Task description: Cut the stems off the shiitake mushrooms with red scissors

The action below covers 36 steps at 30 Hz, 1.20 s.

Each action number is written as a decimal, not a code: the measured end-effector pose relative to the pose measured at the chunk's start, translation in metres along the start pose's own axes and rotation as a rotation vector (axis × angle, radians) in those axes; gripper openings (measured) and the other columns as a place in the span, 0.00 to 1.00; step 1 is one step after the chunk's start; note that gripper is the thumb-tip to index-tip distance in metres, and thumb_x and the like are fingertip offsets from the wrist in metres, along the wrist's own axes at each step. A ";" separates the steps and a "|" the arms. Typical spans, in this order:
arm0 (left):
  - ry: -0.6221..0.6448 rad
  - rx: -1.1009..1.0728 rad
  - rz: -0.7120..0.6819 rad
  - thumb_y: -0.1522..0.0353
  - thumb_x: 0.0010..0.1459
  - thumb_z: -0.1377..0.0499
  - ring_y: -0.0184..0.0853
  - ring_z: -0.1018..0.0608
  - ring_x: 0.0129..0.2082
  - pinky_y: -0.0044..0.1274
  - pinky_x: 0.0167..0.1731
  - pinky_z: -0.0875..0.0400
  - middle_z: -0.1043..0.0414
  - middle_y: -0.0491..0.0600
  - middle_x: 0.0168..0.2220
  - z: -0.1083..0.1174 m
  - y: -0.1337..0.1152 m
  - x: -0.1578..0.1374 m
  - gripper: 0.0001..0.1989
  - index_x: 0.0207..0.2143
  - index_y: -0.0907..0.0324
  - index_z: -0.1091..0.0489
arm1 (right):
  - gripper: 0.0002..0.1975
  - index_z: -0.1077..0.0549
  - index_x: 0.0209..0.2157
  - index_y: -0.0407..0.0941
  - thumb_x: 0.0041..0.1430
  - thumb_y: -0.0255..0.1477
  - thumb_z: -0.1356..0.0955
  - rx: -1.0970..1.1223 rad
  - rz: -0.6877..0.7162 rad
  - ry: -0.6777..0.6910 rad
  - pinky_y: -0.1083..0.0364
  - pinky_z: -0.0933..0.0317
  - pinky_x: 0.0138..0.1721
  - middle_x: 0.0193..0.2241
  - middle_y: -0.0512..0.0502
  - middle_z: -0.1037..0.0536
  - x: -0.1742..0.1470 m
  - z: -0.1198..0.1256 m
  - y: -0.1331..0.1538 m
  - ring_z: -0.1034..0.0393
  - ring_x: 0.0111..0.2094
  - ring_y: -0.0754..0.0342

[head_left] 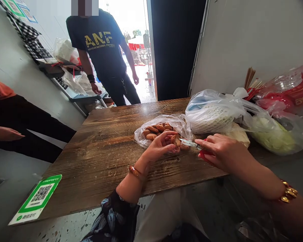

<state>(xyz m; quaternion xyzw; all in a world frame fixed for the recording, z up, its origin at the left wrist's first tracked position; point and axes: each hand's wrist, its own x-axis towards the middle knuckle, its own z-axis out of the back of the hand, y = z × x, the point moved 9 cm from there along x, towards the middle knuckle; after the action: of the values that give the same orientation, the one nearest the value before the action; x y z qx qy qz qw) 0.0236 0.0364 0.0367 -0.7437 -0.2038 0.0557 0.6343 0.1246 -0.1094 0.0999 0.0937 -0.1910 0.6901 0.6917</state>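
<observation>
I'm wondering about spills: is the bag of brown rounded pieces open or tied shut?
Open: the clear plastic bag spreads loosely around the brown rounded pieces, which show uncovered beside the left hand, with no knot visible.

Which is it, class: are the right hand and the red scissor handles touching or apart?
Touching: the head view shows the right hand gripping the red handles, fingers wrapped over them.
</observation>
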 end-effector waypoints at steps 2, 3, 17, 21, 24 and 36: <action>0.001 -0.011 -0.014 0.66 0.51 0.30 0.36 0.21 0.39 0.27 0.40 0.25 0.25 0.50 0.39 -0.001 0.000 0.001 0.27 0.53 0.58 0.32 | 0.15 0.23 0.50 0.49 0.61 0.33 0.31 0.029 -0.017 0.011 0.54 0.46 0.29 0.33 0.46 0.22 0.000 -0.002 0.000 0.29 0.35 0.50; -0.008 -0.015 -0.029 0.67 0.51 0.30 0.36 0.21 0.39 0.27 0.41 0.25 0.25 0.50 0.40 -0.001 -0.001 0.001 0.27 0.52 0.58 0.32 | 0.16 0.24 0.50 0.50 0.61 0.33 0.31 0.049 -0.024 0.016 0.54 0.46 0.29 0.34 0.46 0.22 0.000 -0.003 0.001 0.29 0.35 0.51; -0.220 0.032 -0.135 0.69 0.43 0.27 0.33 0.22 0.40 0.26 0.44 0.28 0.24 0.48 0.41 0.016 0.000 0.007 0.27 0.47 0.58 0.29 | 0.15 0.22 0.48 0.50 0.60 0.33 0.33 0.062 -0.151 0.121 0.55 0.53 0.25 0.29 0.48 0.22 0.013 -0.014 0.014 0.29 0.29 0.54; -0.240 0.043 -0.123 0.68 0.43 0.26 0.33 0.22 0.41 0.26 0.44 0.27 0.25 0.49 0.42 0.017 -0.001 0.006 0.27 0.47 0.58 0.29 | 0.16 0.23 0.51 0.48 0.62 0.32 0.34 0.066 -0.157 0.164 0.54 0.53 0.26 0.31 0.47 0.20 0.014 -0.023 0.019 0.28 0.29 0.53; -0.243 0.043 -0.121 0.68 0.45 0.27 0.34 0.23 0.43 0.27 0.46 0.27 0.25 0.50 0.45 0.017 -0.002 0.004 0.26 0.48 0.58 0.29 | 0.20 0.26 0.56 0.49 0.64 0.34 0.34 0.095 -0.148 0.147 0.54 0.51 0.27 0.33 0.47 0.19 0.012 -0.027 0.018 0.27 0.30 0.52; -0.215 -0.075 -0.060 0.64 0.50 0.30 0.32 0.21 0.33 0.23 0.33 0.27 0.24 0.49 0.36 0.016 0.003 0.002 0.27 0.51 0.59 0.32 | 0.19 0.24 0.53 0.47 0.62 0.36 0.32 0.089 -0.110 -0.056 0.54 0.42 0.31 0.34 0.45 0.22 0.004 -0.014 -0.001 0.29 0.35 0.51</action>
<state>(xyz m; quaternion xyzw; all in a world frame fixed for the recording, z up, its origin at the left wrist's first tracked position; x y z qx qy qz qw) 0.0207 0.0514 0.0316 -0.7501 -0.2947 0.1086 0.5820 0.1275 -0.1002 0.0892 0.1541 -0.1740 0.6558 0.7182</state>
